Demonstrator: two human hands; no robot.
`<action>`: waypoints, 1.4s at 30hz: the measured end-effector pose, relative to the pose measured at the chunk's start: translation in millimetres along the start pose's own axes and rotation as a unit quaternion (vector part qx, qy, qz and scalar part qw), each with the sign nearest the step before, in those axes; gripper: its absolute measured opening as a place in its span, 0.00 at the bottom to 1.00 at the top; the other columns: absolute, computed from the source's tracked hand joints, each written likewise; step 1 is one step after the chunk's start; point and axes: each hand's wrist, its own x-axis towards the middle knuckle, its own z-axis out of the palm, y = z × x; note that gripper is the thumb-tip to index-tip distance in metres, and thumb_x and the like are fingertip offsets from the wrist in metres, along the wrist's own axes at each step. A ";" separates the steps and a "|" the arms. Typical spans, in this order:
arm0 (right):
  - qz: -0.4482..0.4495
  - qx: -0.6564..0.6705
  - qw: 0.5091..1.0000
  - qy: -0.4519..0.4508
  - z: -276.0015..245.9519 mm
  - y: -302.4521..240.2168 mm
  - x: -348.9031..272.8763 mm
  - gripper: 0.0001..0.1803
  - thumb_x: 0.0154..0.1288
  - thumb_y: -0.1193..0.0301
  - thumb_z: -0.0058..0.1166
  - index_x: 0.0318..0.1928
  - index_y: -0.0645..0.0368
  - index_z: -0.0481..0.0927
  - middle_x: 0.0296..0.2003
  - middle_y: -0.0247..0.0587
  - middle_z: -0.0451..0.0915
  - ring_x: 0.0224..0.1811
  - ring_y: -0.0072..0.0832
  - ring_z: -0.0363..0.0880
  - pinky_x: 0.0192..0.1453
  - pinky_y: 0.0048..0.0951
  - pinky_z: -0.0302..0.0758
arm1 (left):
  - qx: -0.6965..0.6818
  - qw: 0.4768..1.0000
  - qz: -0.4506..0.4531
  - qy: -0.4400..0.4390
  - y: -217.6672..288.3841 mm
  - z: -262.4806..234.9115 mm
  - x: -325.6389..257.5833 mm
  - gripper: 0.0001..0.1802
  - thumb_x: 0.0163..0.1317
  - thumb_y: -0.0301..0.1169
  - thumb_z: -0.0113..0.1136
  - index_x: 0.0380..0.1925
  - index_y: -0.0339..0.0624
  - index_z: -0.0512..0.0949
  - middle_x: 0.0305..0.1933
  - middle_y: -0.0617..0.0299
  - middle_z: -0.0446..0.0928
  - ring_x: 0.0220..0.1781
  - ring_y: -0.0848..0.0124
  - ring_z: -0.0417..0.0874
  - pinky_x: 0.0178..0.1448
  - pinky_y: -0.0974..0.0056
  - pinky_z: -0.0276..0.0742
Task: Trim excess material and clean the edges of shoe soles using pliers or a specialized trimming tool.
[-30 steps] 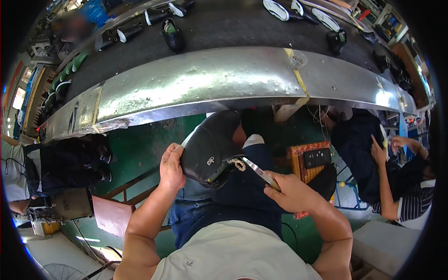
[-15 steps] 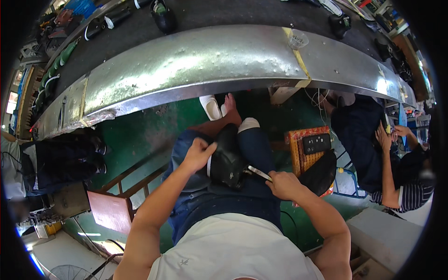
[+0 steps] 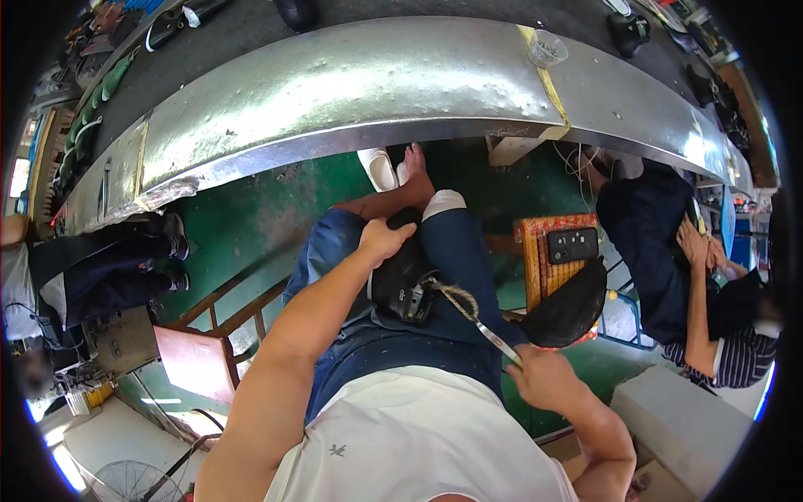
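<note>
We see a black shoe (image 3: 403, 280) lying on the lap, between the knees. The left hand (image 3: 383, 238) is closed over its top and presses it down. The right hand (image 3: 542, 378) is curled around a thin metal tool (image 3: 489, 328), whose tip touches the shoe. Above runs a metal conveyor edge (image 3: 351, 92).

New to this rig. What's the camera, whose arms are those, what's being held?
It is one fisheye camera worn on a person's head, looking down, so straight edges bend. The arms from the lower edge are the wearer's. The left hand presses a black shoe on the lap. The right hand grips a thin metal tool whose tip meets the shoe. Ahead runs a long metal bench with more shoes beyond it. Another seated person is at right.
</note>
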 end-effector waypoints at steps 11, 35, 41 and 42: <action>0.018 0.544 0.830 -0.124 32.9 20.8 86.5 0.22 0.75 0.69 0.55 0.64 0.67 0.71 0.51 0.44 0.83 0.47 0.27 0.84 0.54 0.32 0.81 | -0.088 0.902 0.417 0.066 114.1 -99.7 -137.9 0.32 0.57 0.38 0.77 0.56 0.32 0.76 0.51 0.47 0.84 0.48 0.61 0.88 0.54 0.58 0.83; -0.154 0.683 0.700 -0.144 15.7 -35.4 171.0 0.30 0.77 0.47 0.52 0.59 0.62 0.75 0.49 0.39 0.82 0.49 0.23 0.82 0.52 0.29 0.82 | 0.251 0.676 0.693 0.004 67.3 -140.4 -206.1 0.34 0.51 0.44 0.74 0.58 0.44 0.78 0.70 0.43 0.66 0.73 0.51 0.67 0.67 0.47 0.66; -0.180 0.613 0.769 0.031 30.0 -50.3 170.5 0.36 0.63 0.64 0.72 0.65 0.65 0.70 0.55 0.40 0.80 0.55 0.27 0.80 0.62 0.33 0.76 | -0.198 0.925 0.297 0.132 11.4 -131.9 -138.8 0.66 0.46 0.60 0.79 0.78 0.44 0.54 0.82 0.37 0.40 0.86 0.52 0.40 0.83 0.47 0.41; -0.185 0.585 0.789 0.038 37.3 -42.4 173.3 0.39 0.60 0.64 0.75 0.66 0.65 0.69 0.56 0.42 0.80 0.58 0.27 0.79 0.63 0.33 0.76 | -0.240 0.914 0.317 0.079 12.9 -123.6 -117.1 0.63 0.48 0.57 0.79 0.78 0.44 0.55 0.82 0.40 0.42 0.85 0.53 0.43 0.83 0.49 0.43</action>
